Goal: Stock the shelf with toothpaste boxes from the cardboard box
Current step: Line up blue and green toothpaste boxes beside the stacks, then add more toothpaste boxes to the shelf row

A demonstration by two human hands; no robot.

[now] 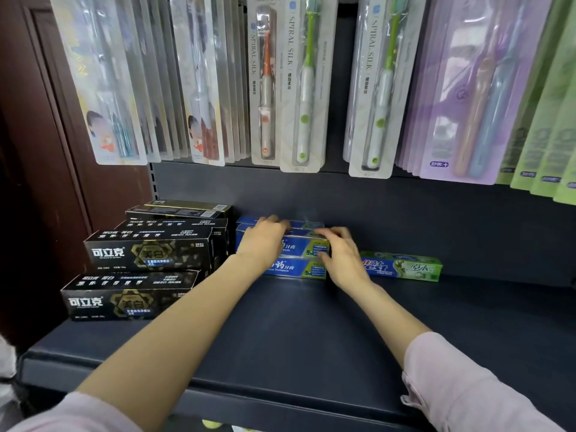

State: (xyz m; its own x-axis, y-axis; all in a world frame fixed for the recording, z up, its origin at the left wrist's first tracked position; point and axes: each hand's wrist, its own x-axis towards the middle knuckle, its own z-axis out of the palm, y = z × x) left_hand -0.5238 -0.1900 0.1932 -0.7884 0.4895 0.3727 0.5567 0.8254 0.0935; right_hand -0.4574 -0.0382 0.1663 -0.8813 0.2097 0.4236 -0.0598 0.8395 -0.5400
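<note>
Both hands are reaching to the far middle of the dark shelf (280, 332), where the blue toothpaste boxes (299, 244) are lying stacked against the back panel. Each box is running left to right, its long axis parallel to the shelf's front edge. The left hand (261, 238) is lying over the left half of the upper box, fingers curled over its far top edge. The right hand (339, 254) is gripping the right end of the same box, fingers hooked over the top corner. So the hands are straddling the box end to end, neither one nearer; squaring it into the stack looks like a two-handed push toward the back.

Just left, black toothpaste boxes (149, 254) are standing in stepped rows. Just right, partly behind the right wrist, a green toothpaste box (405, 266) is lying in the same direction. Toothbrush packs (305, 88) are hanging above. The cardboard box is not in view.
</note>
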